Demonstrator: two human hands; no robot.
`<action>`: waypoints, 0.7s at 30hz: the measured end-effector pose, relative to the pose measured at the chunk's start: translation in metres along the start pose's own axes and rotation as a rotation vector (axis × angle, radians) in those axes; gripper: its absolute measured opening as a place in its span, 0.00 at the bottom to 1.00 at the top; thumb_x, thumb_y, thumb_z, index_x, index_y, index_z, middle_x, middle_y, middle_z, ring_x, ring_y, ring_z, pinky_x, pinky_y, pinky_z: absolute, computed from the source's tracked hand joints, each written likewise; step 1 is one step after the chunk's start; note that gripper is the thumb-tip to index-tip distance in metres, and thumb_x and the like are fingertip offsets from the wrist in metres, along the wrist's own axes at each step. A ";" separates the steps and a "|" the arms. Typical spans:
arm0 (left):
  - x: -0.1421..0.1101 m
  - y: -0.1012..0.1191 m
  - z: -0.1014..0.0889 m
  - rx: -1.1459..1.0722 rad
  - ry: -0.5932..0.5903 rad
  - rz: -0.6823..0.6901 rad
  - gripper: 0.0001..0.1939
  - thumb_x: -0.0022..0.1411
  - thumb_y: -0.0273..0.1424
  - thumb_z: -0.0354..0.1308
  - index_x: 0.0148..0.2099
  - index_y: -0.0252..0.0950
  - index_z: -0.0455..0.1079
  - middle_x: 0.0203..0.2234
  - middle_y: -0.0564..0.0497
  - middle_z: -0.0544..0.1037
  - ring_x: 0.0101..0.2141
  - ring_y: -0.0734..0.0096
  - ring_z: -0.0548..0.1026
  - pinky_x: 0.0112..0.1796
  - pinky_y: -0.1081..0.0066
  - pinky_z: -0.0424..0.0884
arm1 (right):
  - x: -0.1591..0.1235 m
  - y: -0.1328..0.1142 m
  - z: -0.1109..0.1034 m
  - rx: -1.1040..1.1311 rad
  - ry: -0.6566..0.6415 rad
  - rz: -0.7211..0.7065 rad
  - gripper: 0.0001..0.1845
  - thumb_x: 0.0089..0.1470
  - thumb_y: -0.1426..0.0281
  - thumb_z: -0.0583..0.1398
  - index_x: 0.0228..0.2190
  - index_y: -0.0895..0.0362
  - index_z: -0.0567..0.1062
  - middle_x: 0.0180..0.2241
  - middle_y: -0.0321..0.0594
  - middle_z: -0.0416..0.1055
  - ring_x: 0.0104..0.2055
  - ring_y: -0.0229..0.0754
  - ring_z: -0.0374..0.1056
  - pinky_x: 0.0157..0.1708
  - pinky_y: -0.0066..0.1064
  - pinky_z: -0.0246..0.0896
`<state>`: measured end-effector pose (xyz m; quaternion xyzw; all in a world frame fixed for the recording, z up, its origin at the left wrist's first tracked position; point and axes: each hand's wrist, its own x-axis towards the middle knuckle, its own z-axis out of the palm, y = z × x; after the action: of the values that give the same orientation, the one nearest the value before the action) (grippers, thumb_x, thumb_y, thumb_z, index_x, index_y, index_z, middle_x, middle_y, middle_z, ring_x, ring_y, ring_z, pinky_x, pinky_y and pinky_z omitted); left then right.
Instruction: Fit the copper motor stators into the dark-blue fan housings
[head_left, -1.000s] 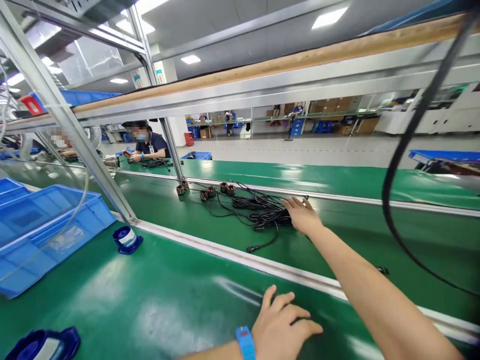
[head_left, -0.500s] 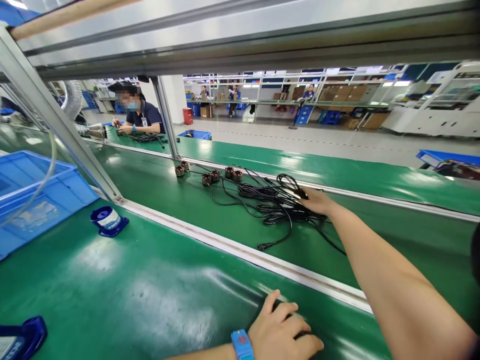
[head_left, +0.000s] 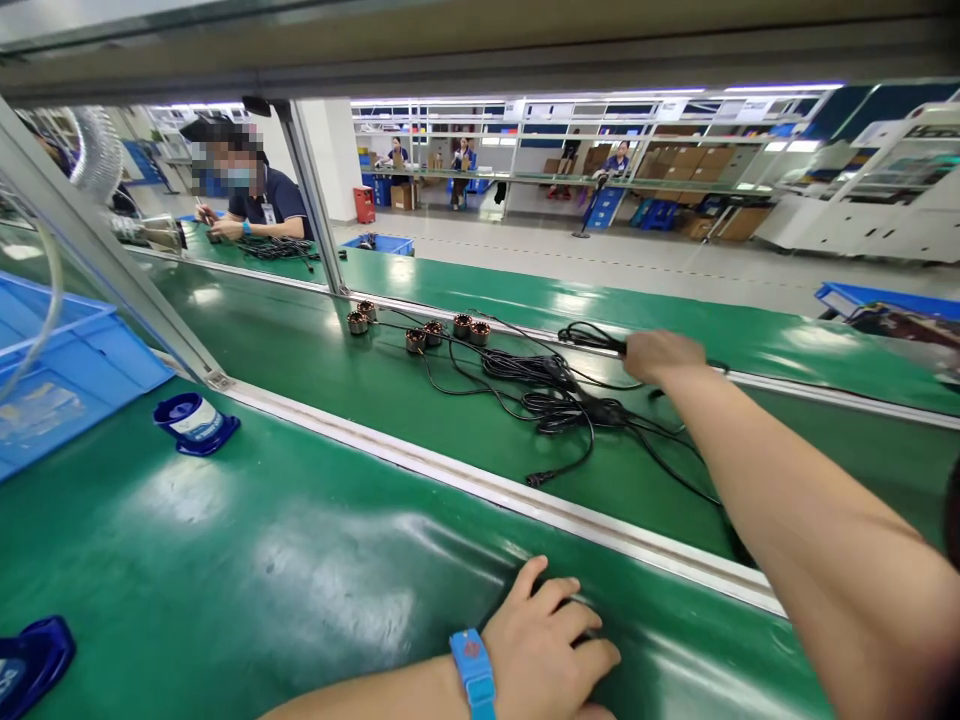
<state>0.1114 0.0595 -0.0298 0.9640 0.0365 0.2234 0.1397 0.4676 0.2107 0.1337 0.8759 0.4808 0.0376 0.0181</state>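
My right hand (head_left: pixel 664 357) is closed around a bundle of black cable (head_left: pixel 589 336), raised a little above the far strip of the green bench. Below and left of it lie more coiled black cables (head_left: pixel 529 370), one ending in a black connector (head_left: pixel 537 479). Several copper-wound stator coils (head_left: pixel 416 341) sit at the left ends of the cables. My left hand (head_left: pixel 544 640), with a blue wrist strap (head_left: pixel 474 665), rests on the near green mat, fingers spread, holding nothing.
Blue plastic bins (head_left: pixel 67 370) stand at the left. A blue labelled holder (head_left: pixel 196 422) is on the near mat, another (head_left: pixel 34 665) at the lower left. A metal rail (head_left: pixel 450 485) divides the bench, and an upright post (head_left: pixel 127 240) rises from it. A co-worker (head_left: pixel 270 195) sits across.
My right hand has lifted a cable bundle away from the pile, moving right and slightly back. My left hand stays on the mat. The view has shifted slightly.
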 end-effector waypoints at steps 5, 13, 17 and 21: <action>-0.001 -0.002 0.010 0.056 0.054 0.036 0.24 0.65 0.54 0.55 0.54 0.43 0.69 0.49 0.53 0.75 0.58 0.57 0.66 0.64 0.46 0.52 | -0.001 -0.012 0.052 0.098 -0.258 -0.009 0.20 0.64 0.56 0.59 0.38 0.62 0.77 0.37 0.46 0.76 0.38 0.43 0.73 0.40 0.35 0.70; -0.002 0.002 0.011 0.088 0.073 0.034 0.25 0.63 0.56 0.56 0.52 0.44 0.71 0.49 0.54 0.75 0.58 0.57 0.66 0.61 0.48 0.57 | 0.014 -0.022 0.036 0.097 -0.066 -0.103 0.22 0.59 0.60 0.58 0.50 0.60 0.73 0.49 0.54 0.73 0.51 0.59 0.69 0.45 0.41 0.65; -0.001 0.004 0.020 0.149 0.127 0.031 0.21 0.63 0.53 0.59 0.50 0.46 0.72 0.49 0.54 0.75 0.57 0.57 0.67 0.58 0.51 0.62 | 0.028 -0.046 0.042 0.108 0.017 -0.253 0.28 0.58 0.62 0.59 0.59 0.54 0.64 0.54 0.44 0.70 0.56 0.50 0.66 0.53 0.36 0.60; 0.003 0.002 0.039 0.224 0.346 0.022 0.05 0.66 0.41 0.60 0.42 0.50 0.74 0.43 0.60 0.77 0.51 0.62 0.71 0.51 0.59 0.66 | 0.039 -0.066 0.074 0.033 -0.118 -0.257 0.39 0.45 0.61 0.68 0.58 0.55 0.68 0.50 0.47 0.72 0.51 0.53 0.69 0.48 0.39 0.65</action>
<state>0.1307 0.0486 -0.0615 0.9211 0.0742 0.3817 0.0207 0.4390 0.2790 0.0570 0.8079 0.5877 -0.0247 0.0366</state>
